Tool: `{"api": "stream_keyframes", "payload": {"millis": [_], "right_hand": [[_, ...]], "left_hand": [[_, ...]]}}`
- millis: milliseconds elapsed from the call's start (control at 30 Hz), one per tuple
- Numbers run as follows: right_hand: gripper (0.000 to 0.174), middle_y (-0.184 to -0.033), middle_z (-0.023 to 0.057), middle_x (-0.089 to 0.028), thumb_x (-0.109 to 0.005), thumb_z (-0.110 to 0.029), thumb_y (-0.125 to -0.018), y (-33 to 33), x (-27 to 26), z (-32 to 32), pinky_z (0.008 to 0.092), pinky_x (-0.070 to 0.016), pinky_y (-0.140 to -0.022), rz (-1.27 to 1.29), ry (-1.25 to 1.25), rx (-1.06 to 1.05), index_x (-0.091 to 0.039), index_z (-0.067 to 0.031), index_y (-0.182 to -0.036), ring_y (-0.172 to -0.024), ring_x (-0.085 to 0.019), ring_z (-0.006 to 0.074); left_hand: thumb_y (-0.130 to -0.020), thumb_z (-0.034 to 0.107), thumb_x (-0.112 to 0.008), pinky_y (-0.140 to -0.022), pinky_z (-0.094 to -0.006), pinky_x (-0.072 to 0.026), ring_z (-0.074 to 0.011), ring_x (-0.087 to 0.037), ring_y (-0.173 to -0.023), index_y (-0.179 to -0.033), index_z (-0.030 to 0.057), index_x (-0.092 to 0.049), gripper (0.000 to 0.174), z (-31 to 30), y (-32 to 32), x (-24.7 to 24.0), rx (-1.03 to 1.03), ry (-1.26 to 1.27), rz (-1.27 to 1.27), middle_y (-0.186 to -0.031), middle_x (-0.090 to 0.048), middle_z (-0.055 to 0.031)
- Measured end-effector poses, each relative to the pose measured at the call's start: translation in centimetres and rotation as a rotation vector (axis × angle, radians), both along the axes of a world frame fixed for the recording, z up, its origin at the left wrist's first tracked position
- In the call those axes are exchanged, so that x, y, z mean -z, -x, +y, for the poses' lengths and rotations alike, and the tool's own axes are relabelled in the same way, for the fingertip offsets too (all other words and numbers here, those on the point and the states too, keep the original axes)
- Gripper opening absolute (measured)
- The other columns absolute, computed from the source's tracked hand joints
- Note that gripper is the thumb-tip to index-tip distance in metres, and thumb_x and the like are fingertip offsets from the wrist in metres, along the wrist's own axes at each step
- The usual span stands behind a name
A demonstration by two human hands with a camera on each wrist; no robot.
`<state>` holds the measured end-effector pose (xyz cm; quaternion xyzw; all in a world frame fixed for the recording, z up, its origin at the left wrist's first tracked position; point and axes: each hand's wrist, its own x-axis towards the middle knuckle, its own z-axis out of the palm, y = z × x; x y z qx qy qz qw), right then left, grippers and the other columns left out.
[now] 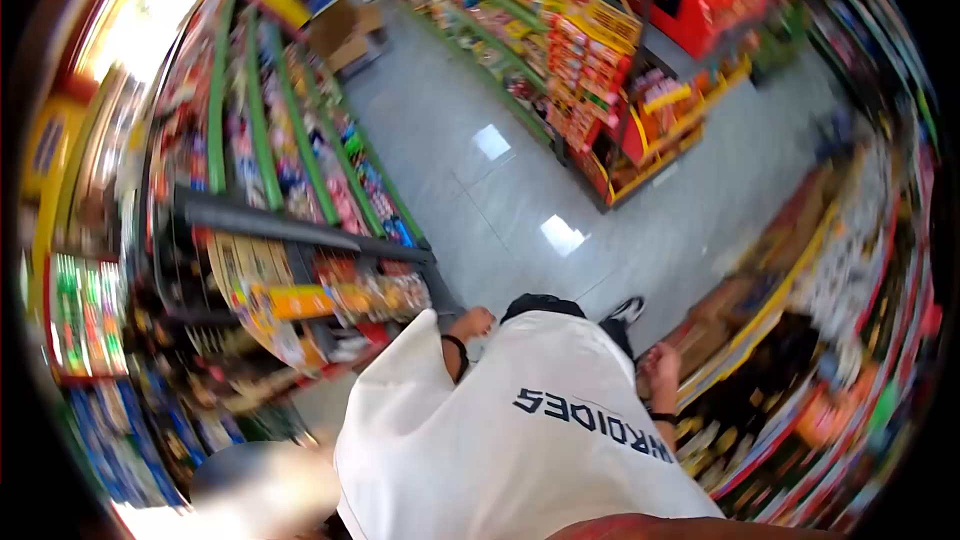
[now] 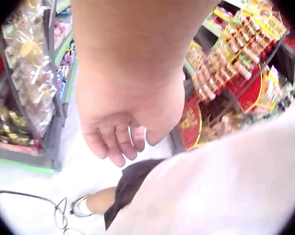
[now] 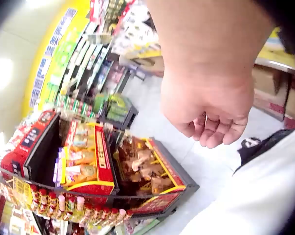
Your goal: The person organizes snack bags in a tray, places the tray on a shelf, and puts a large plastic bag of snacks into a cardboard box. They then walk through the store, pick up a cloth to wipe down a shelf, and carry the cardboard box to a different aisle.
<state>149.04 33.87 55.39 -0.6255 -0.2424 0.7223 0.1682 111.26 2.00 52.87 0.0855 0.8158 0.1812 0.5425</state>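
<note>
My left hand [image 1: 472,323] hangs low beside the white shirt [image 1: 500,420], close to the end of a shelf rack. In the left wrist view the left hand [image 2: 130,117] has its fingers loosely bent, with nothing in them. On the other side of the body, my right hand [image 1: 659,370] hangs near the shelves at the right. The right wrist view shows the right hand [image 3: 208,115] with loosely curled fingers that hold nothing. Dark bands circle both wrists. Below the shirt, dark shorts and a shoe [image 1: 628,310] show over the floor.
A rack with green shelf edges [image 1: 265,130] stands at the left. Ahead is a red and yellow display stand [image 1: 640,155] hung with small packets. Stocked shelves [image 1: 770,270] line the right side. Grey tiled floor [image 1: 480,200] runs between them. A cardboard box [image 1: 340,35] sits farther off.
</note>
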Motion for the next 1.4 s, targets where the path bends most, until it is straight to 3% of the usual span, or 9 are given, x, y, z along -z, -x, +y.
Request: {"api": "stream_keyframes", "payload": {"millis": [33,100,233,433,633,800,1133,1267,1400], "right_hand": [[0.018,-0.058,0.0001,-0.05,-0.05,-0.018,-0.086,1.0,-0.6,3.5,0.0243,-0.0375,-0.044,0.087,0.203,-0.13,-0.051,-0.0122,-0.069,-0.048,-0.046,0.0129],[0.018,-0.058,-0.0002,-0.048,-0.051,-0.019,-0.086,5.0,0.5,7.5,0.0247,-0.0356,-0.045,-0.056,0.13,-0.15,-0.049,-0.0127,-0.069,-0.049,-0.044,0.0129],[0.013,-0.063,0.0009,-0.049,-0.053,-0.019,-0.084,13.6,-1.1,13.5,0.027,-0.0358,-0.045,0.167,0.132,-0.583,-0.05,-0.0105,-0.074,-0.053,-0.047,0.0125],[0.006,-0.068,0.0004,-0.052,-0.056,-0.017,-0.082,36.6,-3.6,11.9,0.0276,-0.0415,-0.05,0.088,0.027,-1.154,-0.054,-0.0108,-0.082,-0.057,-0.05,0.0137],[0.006,-0.069,0.0019,-0.055,-0.057,-0.016,-0.083,56.3,-1.1,6.1,0.0292,-0.0437,-0.048,0.115,-0.079,-1.466,-0.054,-0.0107,-0.082,-0.059,-0.055,0.0146],[0.015,-0.076,0.0035,-0.06,-0.06,-0.023,-0.082,67.5,-5.9,3.0,0.0305,-0.0452,-0.053,-0.031,-0.253,-1.484,-0.058,-0.0095,-0.087,-0.064,-0.059,0.0157],[0.013,-0.074,0.0055,-0.062,-0.057,-0.019,-0.082,93.5,0.1,4.3,0.0356,-0.0452,-0.053,-0.145,-0.188,-1.403,-0.06,-0.0061,-0.086,-0.06,-0.059,0.0172],[0.015,-0.074,0.0047,-0.062,-0.056,-0.021,-0.083,107.3,0.2,1.8,0.0318,-0.0454,-0.051,-0.07,-0.199,-1.662,-0.059,-0.0068,-0.087,-0.061,-0.059,0.0157],[0.017,-0.077,0.0044,-0.062,-0.055,-0.023,-0.084,120.6,-3.2,-3.4,0.0299,-0.0463,-0.052,-0.015,-0.334,-1.949,-0.06,-0.0077,-0.089,-0.064,-0.06,0.0143]], "left_hand": [[-0.081,0.026,-0.055,-0.056,-0.0401,-0.0503,-0.0229,-0.063,-0.063,-0.09,0.0034,-0.065,0.026,1.4,0.9,1.7,-0.045,-0.083,-0.033,-0.074,-0.065,-0.0118],[-0.079,0.025,-0.055,-0.062,-0.0413,-0.0491,-0.0269,-0.062,-0.063,-0.082,0.0026,-0.066,0.025,3.0,1.3,-0.6,0.066,-0.116,0.461,-0.069,-0.064,-0.0164],[-0.077,0.028,-0.057,-0.066,-0.0415,-0.0488,-0.0319,-0.062,-0.071,-0.082,0.0025,-0.067,0.028,5.2,0.5,-7.6,-0.241,-0.189,0.437,-0.075,-0.064,-0.019],[-0.078,0.025,-0.06,-0.07,-0.0378,-0.0491,-0.0318,-0.063,-0.077,-0.085,0.0029,-0.066,0.024,2.9,4.2,-12.5,-0.627,-0.327,0.638,-0.081,-0.066,-0.0169],[-0.081,0.019,-0.06,-0.065,-0.0352,-0.0482,-0.0267,-0.062,-0.071,-0.084,0.0016,-0.063,0.018,-1.9,10.2,-9.2,-0.86,-0.385,0.683,-0.076,-0.065,-0.0146],[-0.085,0.015,-0.059,-0.061,-0.0294,-0.046,-0.0126,-0.056,-0.065,-0.086,0.003,-0.063,0.013,-1.6,22.3,-6.7,-1.04,-0.531,0.616,-0.068,-0.061,-0.0059],[-0.084,0.012,-0.058,-0.058,-0.0269,-0.0455,-0.0117,-0.055,-0.062,-0.091,0.0019,-0.062,0.013,0.0,52.4,-7.0,-1.048,-0.687,0.521,-0.071,-0.06,-0.0031],[-0.083,0.012,-0.06,-0.057,-0.0275,-0.046,-0.0128,-0.057,-0.063,-0.088,0.0024,-0.063,0.011,-2.8,61.8,-4.7,-1.038,-0.53,0.698,-0.07,-0.06,-0.004],[-0.082,0.013,-0.061,-0.061,-0.0283,-0.0471,-0.0146,-0.058,-0.065,-0.088,0.0023,-0.063,0.013,-3.6,69.6,-7.5,-1.111,-0.484,0.739,-0.071,-0.062,-0.0062]]}}
